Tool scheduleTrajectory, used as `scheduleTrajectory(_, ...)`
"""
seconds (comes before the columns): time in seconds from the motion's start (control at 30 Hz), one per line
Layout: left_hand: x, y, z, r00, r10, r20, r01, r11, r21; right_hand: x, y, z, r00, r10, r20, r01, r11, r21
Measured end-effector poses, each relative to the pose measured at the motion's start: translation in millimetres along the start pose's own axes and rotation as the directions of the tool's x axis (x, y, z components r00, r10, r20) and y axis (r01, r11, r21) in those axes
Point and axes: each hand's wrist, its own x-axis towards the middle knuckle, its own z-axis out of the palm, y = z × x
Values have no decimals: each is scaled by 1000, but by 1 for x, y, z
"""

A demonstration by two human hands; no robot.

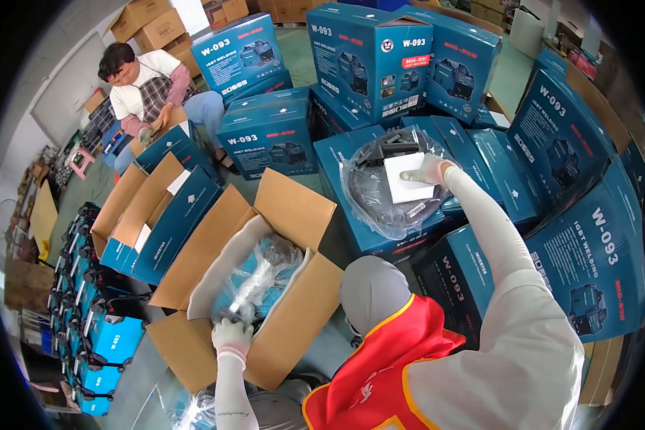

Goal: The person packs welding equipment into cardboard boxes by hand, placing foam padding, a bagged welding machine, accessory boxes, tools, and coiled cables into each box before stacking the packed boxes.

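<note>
The left hand [232, 337], in a pale glove, rests on the near edge of a big open brown cardboard box [294, 215]. Its fingers are curled down over the end of a blue machine wrapped in clear plastic [261, 276] that lies inside the box, with white padding [218, 276] along the left wall of the box. I cannot tell if the fingers grip the wrap tight or only press on it. The right hand [426, 170], also in a pale glove, is stretched far out at the end of a long white sleeve [494, 244]. Its fingers lie flat and spread a little on a white square paper [405, 188]. The paper sits on top of a clear plastic bag with black cables coiled inside [380, 193]. That bag rests on the top of a shut blue printed cardboard box [351, 236], just behind the open brown box. The hand touches the paper at its far right corner and does not seem to pinch it. More blue printed boxes [369, 61] are stacked behind and to the right. A grey hood and a red vest with yellow trim [387, 358] show at the bottom. To the left, open blue boxes with brown flaps [161, 222] stand beside the brown box, and a row of blue machines [93, 337] lines the floor at the left edge. At the top left, another person in a white top and checked apron [147, 89] bends over a blue box.
</note>
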Motion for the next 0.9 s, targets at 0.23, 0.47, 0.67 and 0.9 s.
scheduleTrajectory(0.23, -7, 41, -49, 889, -92, -449, -176, 837, -519, 0, 42, 16, 999, -41, 20, 7, 578, 816)
scheduleTrajectory(0.47, -17, 76, -61, 951, 0, -308, -304, 171, -937, -69, 12, 7, 976, -135, -170, 217, 586, 781)
scheduleTrajectory(0.67, -25, 122, -79, 946, 173, -275, -215, -300, -929, -80, -75, 68, 921, -366, -135, 297, 434, 851)
scheduleTrajectory(0.9, -42, 98, -92, 982, 147, -119, -36, -470, -882, -121, -194, 114, 598, -781, 179, 586, 578, 568)
